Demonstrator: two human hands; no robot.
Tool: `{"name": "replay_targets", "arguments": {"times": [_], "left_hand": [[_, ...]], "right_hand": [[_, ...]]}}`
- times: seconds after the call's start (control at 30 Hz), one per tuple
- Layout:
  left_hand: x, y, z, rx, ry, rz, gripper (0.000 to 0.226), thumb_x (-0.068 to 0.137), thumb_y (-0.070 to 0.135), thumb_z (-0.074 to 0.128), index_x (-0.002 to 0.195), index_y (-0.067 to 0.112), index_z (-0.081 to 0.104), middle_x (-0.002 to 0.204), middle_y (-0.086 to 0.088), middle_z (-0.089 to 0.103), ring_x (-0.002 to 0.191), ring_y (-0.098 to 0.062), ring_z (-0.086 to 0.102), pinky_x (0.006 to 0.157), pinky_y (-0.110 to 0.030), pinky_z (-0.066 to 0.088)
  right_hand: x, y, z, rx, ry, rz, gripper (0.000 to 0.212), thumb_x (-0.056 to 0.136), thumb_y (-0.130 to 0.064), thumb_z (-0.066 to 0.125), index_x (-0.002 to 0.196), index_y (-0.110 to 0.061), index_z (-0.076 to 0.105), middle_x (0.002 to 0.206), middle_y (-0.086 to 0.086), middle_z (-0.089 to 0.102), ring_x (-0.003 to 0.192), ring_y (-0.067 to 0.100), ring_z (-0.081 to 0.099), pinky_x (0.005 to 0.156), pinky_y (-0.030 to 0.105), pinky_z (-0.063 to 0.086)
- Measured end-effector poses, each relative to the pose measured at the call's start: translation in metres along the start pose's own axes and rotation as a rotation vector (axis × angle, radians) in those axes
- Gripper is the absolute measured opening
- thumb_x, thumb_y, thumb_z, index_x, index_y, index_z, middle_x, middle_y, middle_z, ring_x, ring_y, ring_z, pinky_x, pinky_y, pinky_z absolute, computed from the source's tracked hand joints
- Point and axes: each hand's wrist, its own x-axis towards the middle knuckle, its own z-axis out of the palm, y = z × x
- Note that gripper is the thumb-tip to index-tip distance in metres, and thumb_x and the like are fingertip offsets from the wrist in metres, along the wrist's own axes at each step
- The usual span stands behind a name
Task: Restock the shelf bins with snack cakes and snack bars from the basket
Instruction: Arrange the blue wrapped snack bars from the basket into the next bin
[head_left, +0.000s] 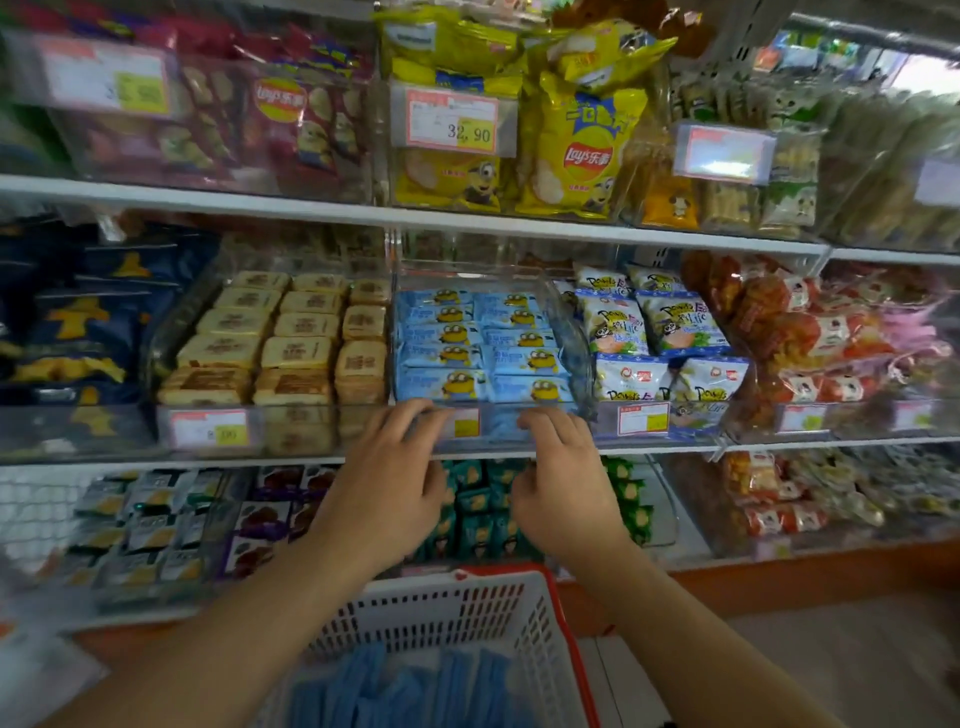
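Observation:
A clear plastic bin (576, 358) on the middle shelf holds several light blue snack cake packs (478, 353) in two rows. My left hand (387, 478) and my right hand (558, 483) both reach to the bin's front edge, with the fingers curled over its rim. Neither hand holds a pack. Below them stands a white basket with a red rim (467, 608), and more blue packs (415, 686) lie inside it.
A bin of tan cakes (275, 343) sits left of the blue bin, white panda packs (649, 332) to its right. Yellow chip bags (571, 140) fill the shelf above. Teal packs (478, 509) lie in the bin on the lower shelf behind my hands.

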Motion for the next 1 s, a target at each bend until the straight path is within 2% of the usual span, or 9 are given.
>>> {"name": "replay_targets", "arguments": {"times": [0.07,0.2,0.37,0.5,0.6,0.7,0.8,0.9,1.0], "left_hand": [[-0.03,-0.023,0.01,0.019,-0.027,-0.05,0.053,0.102,0.027,0.053,0.153,0.023,0.042,0.153,0.006,0.034,0.14,-0.019,0.034,0.116,-0.038,0.04],[-0.098,-0.08,0.044,0.102,-0.251,-0.248,0.061,0.1,0.029,0.057,0.157,0.02,0.037,0.162,0.0,0.027,0.148,-0.022,0.029,0.119,-0.039,0.036],[-0.17,-0.144,0.081,0.186,-0.468,-0.439,0.073,0.085,0.033,0.064,0.153,0.023,0.039,0.167,-0.007,0.014,0.153,-0.034,0.013,0.122,-0.048,0.029],[-0.197,-0.17,0.105,0.031,-0.634,-0.586,0.098,0.066,0.045,0.057,0.155,0.028,0.02,0.165,-0.009,-0.011,0.148,-0.04,0.012,0.121,-0.052,0.029],[-0.21,-0.184,0.134,-0.099,-0.761,-0.652,0.093,0.079,0.035,0.065,0.155,0.025,0.012,0.164,-0.012,-0.009,0.142,-0.044,0.024,0.115,-0.058,0.037],[-0.211,-0.191,0.15,-0.086,-0.822,-0.684,0.098,0.087,0.015,0.065,0.158,0.027,-0.001,0.163,-0.008,-0.023,0.143,-0.047,0.023,0.113,-0.065,0.036],[-0.208,-0.19,0.155,-0.049,-0.85,-0.698,0.103,0.086,0.003,0.064,0.16,0.026,-0.004,0.159,-0.008,-0.029,0.145,-0.048,0.018,0.115,-0.063,0.034],[-0.207,-0.188,0.157,-0.021,-0.831,-0.693,0.102,0.085,0.005,0.068,0.16,0.026,0.001,0.16,-0.009,-0.026,0.142,-0.044,0.021,0.114,-0.059,0.037],[-0.203,-0.181,0.15,-0.031,-0.793,-0.699,0.098,0.085,0.004,0.07,0.159,0.026,0.008,0.162,-0.01,-0.02,0.143,-0.038,0.021,0.114,-0.049,0.042]], "right_hand": [[-0.023,-0.012,0.021,0.045,-0.091,0.045,0.044,0.087,-0.007,0.056,0.13,-0.011,0.055,0.128,0.006,0.054,0.12,0.027,0.045,0.096,0.041,0.048],[-0.07,-0.035,0.081,0.061,-0.425,0.139,0.046,0.098,-0.014,0.055,0.142,-0.019,0.045,0.143,0.003,0.045,0.131,0.025,0.044,0.092,0.036,0.05],[-0.117,-0.056,0.168,0.066,-0.746,0.217,0.044,0.096,-0.01,0.054,0.14,-0.015,0.047,0.142,0.006,0.045,0.128,0.028,0.047,0.1,0.041,0.049],[-0.142,-0.062,0.235,0.055,-0.962,0.285,0.043,0.095,-0.011,0.058,0.136,-0.014,0.048,0.137,0.009,0.048,0.123,0.031,0.052,0.094,0.038,0.048],[-0.158,-0.063,0.281,0.08,-1.08,0.369,0.054,0.098,-0.016,0.058,0.149,-0.018,0.04,0.143,0.013,0.047,0.127,0.033,0.053,0.096,0.04,0.051],[-0.175,-0.066,0.317,0.125,-1.089,0.512,0.07,0.097,-0.021,0.06,0.16,-0.021,0.029,0.141,0.015,0.056,0.126,0.033,0.058,0.101,0.039,0.051],[-0.19,-0.07,0.347,0.232,-1.068,0.673,0.08,0.092,-0.036,0.063,0.158,-0.039,0.019,0.145,0.014,0.056,0.127,0.032,0.059,0.102,0.039,0.049],[-0.196,-0.077,0.358,0.282,-0.974,0.788,0.063,0.095,-0.031,0.067,0.151,-0.027,0.037,0.13,0.007,0.064,0.116,0.027,0.064,0.09,0.031,0.049],[-0.204,-0.077,0.353,0.301,-0.869,0.797,0.04,0.096,-0.031,0.066,0.134,-0.028,0.052,0.123,-0.002,0.066,0.113,0.023,0.065,0.094,0.033,0.053]]}}
